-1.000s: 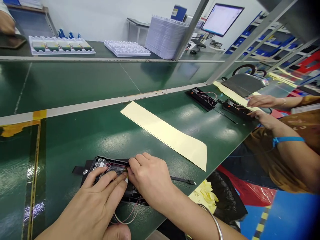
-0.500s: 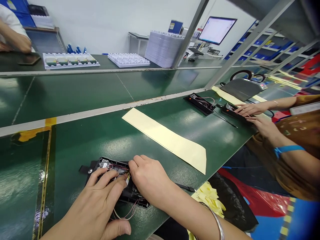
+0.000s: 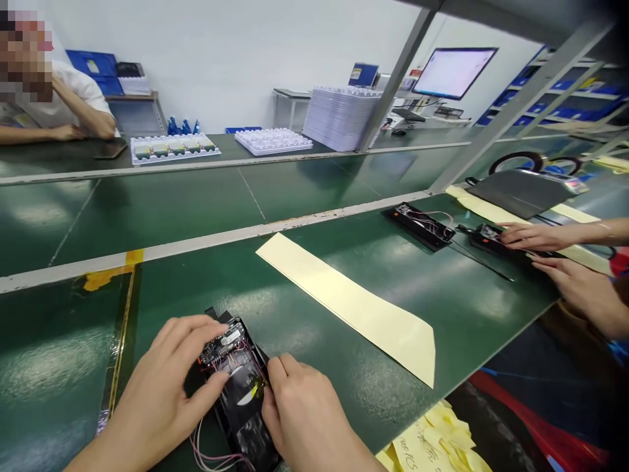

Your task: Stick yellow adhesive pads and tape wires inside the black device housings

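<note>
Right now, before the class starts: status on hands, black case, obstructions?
Left hand open beside the circuit board; right hand gripping the open black case's side. Wires loop out, possible snag. Yellow paper strip beyond, clear of both.

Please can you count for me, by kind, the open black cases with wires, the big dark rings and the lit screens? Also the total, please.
Open black cases: 3
Big dark rings: 2
Lit screen: 1
Total: 6
</note>
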`<state>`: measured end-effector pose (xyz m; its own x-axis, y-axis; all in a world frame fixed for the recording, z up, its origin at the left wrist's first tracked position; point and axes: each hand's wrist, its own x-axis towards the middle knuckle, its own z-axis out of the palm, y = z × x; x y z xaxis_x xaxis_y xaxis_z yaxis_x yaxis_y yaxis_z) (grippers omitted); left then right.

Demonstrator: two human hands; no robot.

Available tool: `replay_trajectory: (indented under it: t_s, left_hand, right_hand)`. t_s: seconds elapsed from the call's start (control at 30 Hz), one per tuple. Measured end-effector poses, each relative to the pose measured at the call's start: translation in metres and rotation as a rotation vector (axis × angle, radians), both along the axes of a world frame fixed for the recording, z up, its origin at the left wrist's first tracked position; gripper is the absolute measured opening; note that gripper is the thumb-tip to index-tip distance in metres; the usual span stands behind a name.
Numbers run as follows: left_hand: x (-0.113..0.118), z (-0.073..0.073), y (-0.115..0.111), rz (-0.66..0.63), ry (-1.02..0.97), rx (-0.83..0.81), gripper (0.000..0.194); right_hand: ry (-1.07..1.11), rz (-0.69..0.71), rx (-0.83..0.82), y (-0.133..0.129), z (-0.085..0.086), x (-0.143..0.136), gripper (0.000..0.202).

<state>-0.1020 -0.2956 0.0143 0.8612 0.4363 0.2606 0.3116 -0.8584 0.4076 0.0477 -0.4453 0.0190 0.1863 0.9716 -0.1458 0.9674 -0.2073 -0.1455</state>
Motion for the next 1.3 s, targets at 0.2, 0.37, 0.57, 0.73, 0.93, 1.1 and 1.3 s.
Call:
replay_trajectory:
  t_s: [0.2, 0.37, 0.57, 0.73, 0.93, 1.1, 1.3]
  left_hand:
    - [0.044, 0.005, -0.008, -0.075, 0.272, 0.012, 0.018]
    - [0.041, -0.003, -0.009, -0.055, 0.156, -0.088, 0.013]
    - [0.036, -0.012, -0.011, -0.034, 0.036, -0.021, 0.012]
    - [0.028, -0.007, -0.011, 0.024, -0.031, 0.021, 0.009]
    - [0.011, -0.002, -0.019, 0.207, 0.165, -0.004, 0.014]
    - [0.028, 0.0, -0.027, 0.347, 0.229, -0.192, 0.03]
    - [0.037, 0.003, -0.029, 0.435, 0.202, -0.249, 0.032]
  right_hand:
    - [0.176, -0.022, 0.021, -0.005, -0.007, 0.012, 0.011]
    - [0.349, -0.042, 0.221, -0.001, -0.009, 0.03, 0.011]
    - [0.465, -0.002, 0.393, 0.029, -0.012, 0.035, 0.011]
    - [0.516, 0.051, 0.403, 0.042, -0.021, 0.032, 0.015]
    - [0.539, 0.053, 0.421, 0.041, -0.026, 0.032, 0.015]
    - [0.541, 0.079, 0.458, 0.039, -0.03, 0.03, 0.018]
    - [0.583, 0.089, 0.467, 0.038, -0.033, 0.034, 0.022]
